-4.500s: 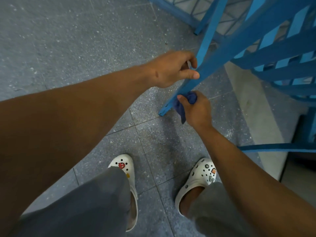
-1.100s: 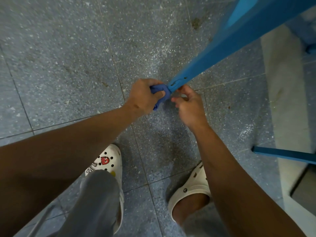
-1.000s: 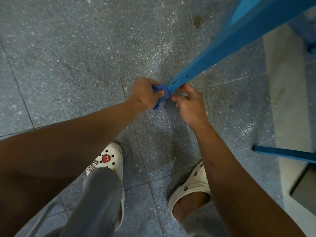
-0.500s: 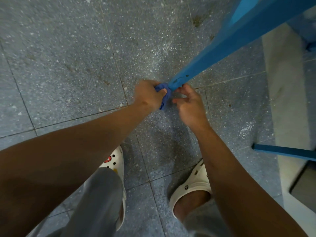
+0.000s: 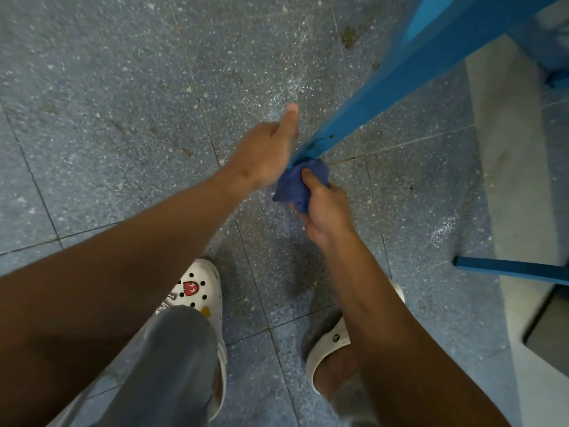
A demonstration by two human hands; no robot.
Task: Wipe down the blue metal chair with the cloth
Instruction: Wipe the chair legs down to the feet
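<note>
the blue metal chair (image 5: 409,72) is tilted, one leg slanting down from the upper right to an end raised over the tiled floor (image 5: 107,103), which lies open to the left. the cloth (image 5: 297,183) is bunched at that leg end, clutched in the curled grip of the right hand (image 5: 329,208). the left hand (image 5: 264,152), blurred, is set against the leg just above, one finger extended; its grip cannot be told.

The blue metal chair (image 5: 409,72) is tipped, 1 painted leg slanting down from the upper right to a scuffed, spotted foot end above the tiled floor. The dark blue cloth (image 5: 297,183) is bunched into a wad right at that leg's foot end, touching it.
</note>
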